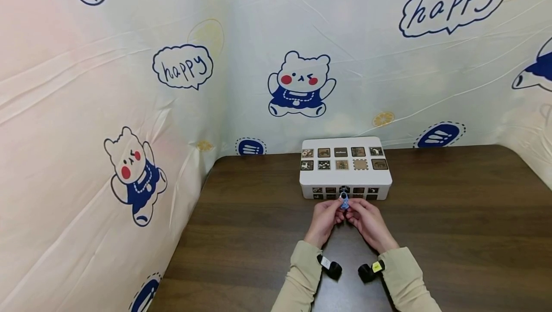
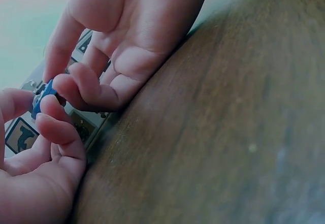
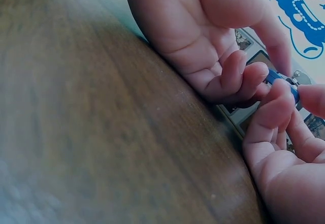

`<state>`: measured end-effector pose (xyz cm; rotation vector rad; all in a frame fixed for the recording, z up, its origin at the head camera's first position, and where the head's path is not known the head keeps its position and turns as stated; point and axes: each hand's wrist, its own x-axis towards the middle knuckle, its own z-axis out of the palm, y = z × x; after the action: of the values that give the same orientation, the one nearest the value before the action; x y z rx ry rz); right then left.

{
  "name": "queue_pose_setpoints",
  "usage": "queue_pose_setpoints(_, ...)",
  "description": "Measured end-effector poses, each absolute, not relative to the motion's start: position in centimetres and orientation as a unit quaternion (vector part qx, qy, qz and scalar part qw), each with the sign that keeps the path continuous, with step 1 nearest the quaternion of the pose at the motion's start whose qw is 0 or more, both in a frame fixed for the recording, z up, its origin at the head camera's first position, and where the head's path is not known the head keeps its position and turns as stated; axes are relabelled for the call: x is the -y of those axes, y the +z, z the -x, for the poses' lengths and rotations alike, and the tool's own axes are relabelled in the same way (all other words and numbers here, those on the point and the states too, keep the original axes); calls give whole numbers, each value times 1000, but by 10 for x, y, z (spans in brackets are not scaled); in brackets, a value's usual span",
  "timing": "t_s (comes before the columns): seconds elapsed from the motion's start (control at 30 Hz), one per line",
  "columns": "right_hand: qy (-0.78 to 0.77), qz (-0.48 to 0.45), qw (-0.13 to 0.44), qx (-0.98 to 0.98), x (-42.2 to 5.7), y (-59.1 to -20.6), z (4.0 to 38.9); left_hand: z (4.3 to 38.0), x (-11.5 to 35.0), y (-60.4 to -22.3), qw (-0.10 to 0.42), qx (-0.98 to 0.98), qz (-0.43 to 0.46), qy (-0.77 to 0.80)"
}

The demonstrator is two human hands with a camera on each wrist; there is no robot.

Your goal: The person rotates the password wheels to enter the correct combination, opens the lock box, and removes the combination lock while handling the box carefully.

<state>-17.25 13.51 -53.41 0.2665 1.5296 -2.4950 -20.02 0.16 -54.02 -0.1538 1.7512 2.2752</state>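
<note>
A small blue padlock (image 1: 344, 202) hangs at the front latch (image 1: 343, 189) of a white box (image 1: 345, 178) printed with small square pictures. My left hand (image 1: 322, 221) pinches the padlock from the left, and my right hand (image 1: 371, 223) pinches it from the right. In the left wrist view, thumbs and curled fingers meet around the padlock (image 2: 43, 101), covering much of it. The right wrist view shows only slivers of the blue padlock (image 3: 274, 75) between the fingertips. Whether its shackle is fastened cannot be made out. The box lid is down.
The box stands at the back of a dark brown wooden table (image 1: 241, 235). Behind and to the left hangs a pale curtain (image 1: 250, 29) with bear drawings and "happy" bubbles. Black wrist cameras are strapped over both sleeves (image 1: 302, 266).
</note>
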Motion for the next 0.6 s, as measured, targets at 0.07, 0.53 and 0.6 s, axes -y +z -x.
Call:
queue_pose_setpoints(0.07,-843,-94,104,-519,-136,-534,172,200,-2,-540,133,-606,53,782)
queue_pose_setpoints(0.53,-852,-88,91,-508,-136,-536,173,199,-4,-539,128,-634,38,762)
queue_pose_setpoints(0.6,-853,-84,88,-508,-136,-537,173,199,-4,-539,127,-636,37,760)
